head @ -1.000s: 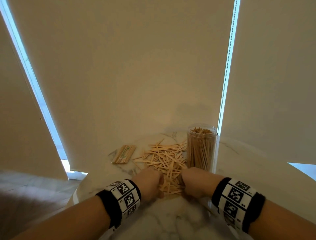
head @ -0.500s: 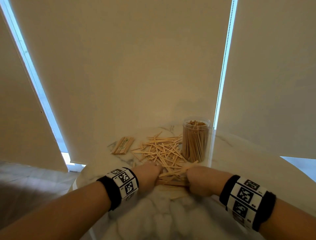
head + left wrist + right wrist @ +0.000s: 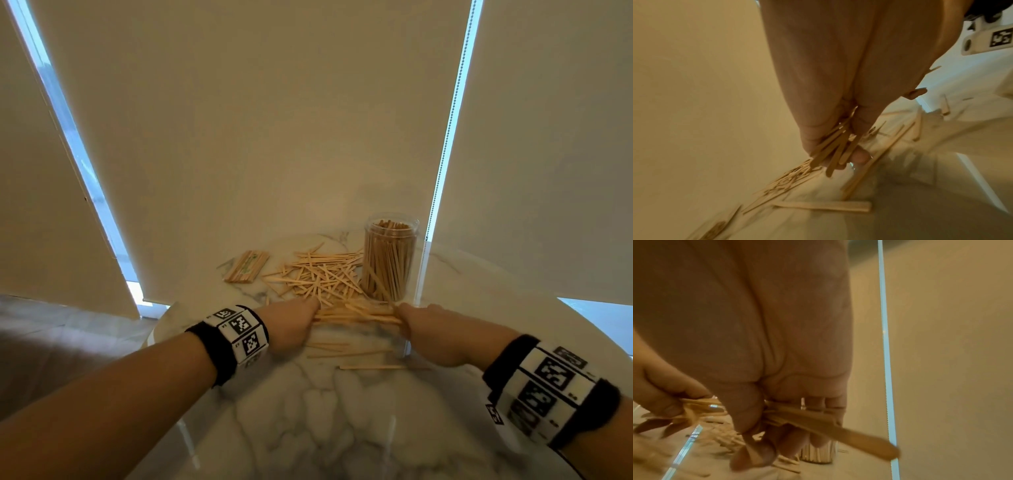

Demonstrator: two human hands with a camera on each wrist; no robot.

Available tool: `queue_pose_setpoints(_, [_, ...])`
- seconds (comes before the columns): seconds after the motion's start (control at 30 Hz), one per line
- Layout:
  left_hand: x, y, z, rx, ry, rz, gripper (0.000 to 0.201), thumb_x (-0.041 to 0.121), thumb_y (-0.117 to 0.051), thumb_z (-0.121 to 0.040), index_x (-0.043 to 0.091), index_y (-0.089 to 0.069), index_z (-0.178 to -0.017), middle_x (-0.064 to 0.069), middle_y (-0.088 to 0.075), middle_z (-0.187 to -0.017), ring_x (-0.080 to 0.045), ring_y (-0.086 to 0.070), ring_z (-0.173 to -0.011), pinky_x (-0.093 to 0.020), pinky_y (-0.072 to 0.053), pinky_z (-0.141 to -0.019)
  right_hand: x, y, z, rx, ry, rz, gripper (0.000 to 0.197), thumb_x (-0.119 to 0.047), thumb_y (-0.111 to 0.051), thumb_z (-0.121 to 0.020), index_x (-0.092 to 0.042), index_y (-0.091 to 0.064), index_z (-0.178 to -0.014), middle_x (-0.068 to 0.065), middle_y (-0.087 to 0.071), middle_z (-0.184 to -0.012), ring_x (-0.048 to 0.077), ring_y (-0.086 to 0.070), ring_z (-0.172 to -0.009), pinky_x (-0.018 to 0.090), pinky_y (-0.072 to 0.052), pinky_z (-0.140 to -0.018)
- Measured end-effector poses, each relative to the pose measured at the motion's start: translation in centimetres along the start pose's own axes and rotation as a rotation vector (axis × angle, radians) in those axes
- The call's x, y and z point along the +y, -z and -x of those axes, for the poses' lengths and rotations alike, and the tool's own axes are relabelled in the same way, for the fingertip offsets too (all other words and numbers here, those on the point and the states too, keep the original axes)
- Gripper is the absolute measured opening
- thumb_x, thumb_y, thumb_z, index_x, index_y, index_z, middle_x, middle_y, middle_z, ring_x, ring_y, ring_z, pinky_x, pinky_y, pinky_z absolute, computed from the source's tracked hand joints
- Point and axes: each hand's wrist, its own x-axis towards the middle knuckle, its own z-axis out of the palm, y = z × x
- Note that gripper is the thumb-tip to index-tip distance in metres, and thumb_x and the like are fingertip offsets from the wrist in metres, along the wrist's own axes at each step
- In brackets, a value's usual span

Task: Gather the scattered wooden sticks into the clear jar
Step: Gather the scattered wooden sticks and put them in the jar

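While held: bundle of sticks gripped at both ends by left hand and right hand.
Handling: light, stiff, smooth, liable to slide apart; best squeezed mid-bundle before clear jar.

White marble table, bearing scattered wooden sticks, a stick-filled clear jar beside them, and a small separate stick bundle further left.

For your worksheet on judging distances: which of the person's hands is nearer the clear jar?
Right. The right hand sits just in front of the clear jar; the left hand is farther to its left.
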Motion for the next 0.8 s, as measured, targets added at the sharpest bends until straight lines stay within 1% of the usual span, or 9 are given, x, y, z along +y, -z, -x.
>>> queue_pose_setpoints(0.07, [-0.1,0.6,0.1,0.025,0.018,0.069,0.003,0.014,-0.041,-0.103,0.013,-0.041,-0.106,-0.005,-0.053,-0.086,-0.021,-0.052,-0.074,-0.038,-0.044,-0.07,0.3,0.5,0.0,0.073,0.016,-0.116,0.006,-0.028,-0.046,-0.101,-0.023,-0.045,-0.104,0.0,-0.055,-0.09,0.015,-0.052,-0.076,0.025,-0.04,-0.063])
queue_pose_setpoints(0.17, [-0.1,1.5,0.2,0.091,0.044,0.202,0.013,0.019,-0.034,-0.108,0.011,-0.043,-0.105,-0.008,-0.055,-0.09,-0.024,-0.05,-0.078,-0.038,-0.041,-0.073,0.6,1.3,0.1,0.133,-0.006,-0.255,0.011,-0.019,-0.045,-0.1,-0.022,-0.044,-0.089,0.007,-0.061,-0.088,0.022,-0.057,-0.077,0.038,-0.05,-0.07])
queue_pose_setpoints(0.27, [0.1,2.0,0.3,0.159,0.098,0.373,0.028,0.035,-0.032,-0.111,0.013,-0.046,-0.103,-0.004,-0.053,-0.087,-0.021,-0.049,-0.075,-0.038,-0.041,-0.071,0.3,1.8,0.4,0.199,0.005,-0.382,0.013,-0.023,-0.039,-0.104,-0.02,-0.047,-0.095,0.011,-0.064,-0.092,0.029,-0.065,-0.084,0.045,-0.056,-0.078])
queue_pose_setpoints(0.33, [0.7,2.3,0.5,0.222,0.109,0.522,0.036,0.046,-0.03,-0.11,0.015,-0.044,-0.097,-0.003,-0.05,-0.084,-0.016,-0.044,-0.065,-0.034,-0.04,-0.064,-0.3,2.1,0.5,0.238,0.021,-0.469,0.012,-0.023,-0.039,-0.104,-0.017,-0.048,-0.099,0.01,-0.065,-0.092,0.024,-0.066,-0.079,0.036,-0.057,-0.07])
queue_pose_setpoints(0.43, [2.2,2.5,0.6,0.337,0.145,0.792,0.045,0.048,-0.03,-0.109,0.007,-0.048,-0.112,-0.005,-0.049,-0.086,-0.013,-0.042,-0.058,-0.024,-0.041,-0.049,-2.1,2.5,0.5,0.281,0.061,-0.574,0.014,-0.026,-0.039,-0.105,-0.016,-0.048,-0.1,0.009,-0.065,-0.091,0.02,-0.066,-0.075,0.031,-0.056,-0.064])
queue_pose_setpoints(0.57, [4.9,2.5,0.1,0.424,0.155,1.071,0.055,0.063,-0.029,-0.103,0.013,-0.052,-0.109,0.0,-0.052,-0.08,-0.014,-0.048,-0.061,-0.03,-0.044,-0.058,-5.4,2.4,-0.1,0.281,0.135,-0.686,0.01,-0.025,-0.04,-0.105,-0.017,-0.047,-0.103,0.006,-0.065,-0.086,0.014,-0.064,-0.062,0.023,-0.052,-0.051])
queue_pose_setpoints(0.67, [6.4,2.9,-0.2,0.462,0.064,1.144,0.076,0.079,-0.037,-0.091,0.01,-0.061,-0.112,0.001,-0.064,-0.076,-0.01,-0.061,-0.059,-0.024,-0.047,-0.051,-7.6,2.4,-1.1,0.274,0.224,-0.587,0.02,-0.012,-0.041,-0.102,-0.011,-0.05,-0.12,0.008,-0.065,-0.088,0.014,-0.061,-0.061,0.023,-0.052,-0.051])
queue_pose_setpoints(0.73, [6.5,3.0,-1.2,0.523,0.066,1.23,0.061,0.07,-0.052,-0.093,0.016,-0.059,-0.122,0.003,-0.072,-0.095,-0.007,-0.069,-0.079,-0.026,-0.056,-0.064,-8.3,2.4,-2.1,0.314,0.238,-0.437,0.031,-0.004,-0.044,-0.099,-0.002,-0.055,-0.127,0.013,-0.065,-0.102,0.018,-0.062,-0.077,0.029,-0.053,-0.07])
queue_pose_setpoints(0.8, [5.8,3.2,-2.3,0.589,0.129,1.238,0.045,0.054,-0.051,-0.101,0.02,-0.056,-0.13,0.002,-0.068,-0.12,-0.014,-0.066,-0.108,-0.038,-0.055,-0.094,-8.6,2.5,-3.1,0.363,0.242,-0.391,0.036,-0.004,-0.047,-0.097,-0.001,-0.049,-0.133,0.01,-0.062,-0.107,0.014,-0.056,-0.08,0.023,-0.046,-0.071])
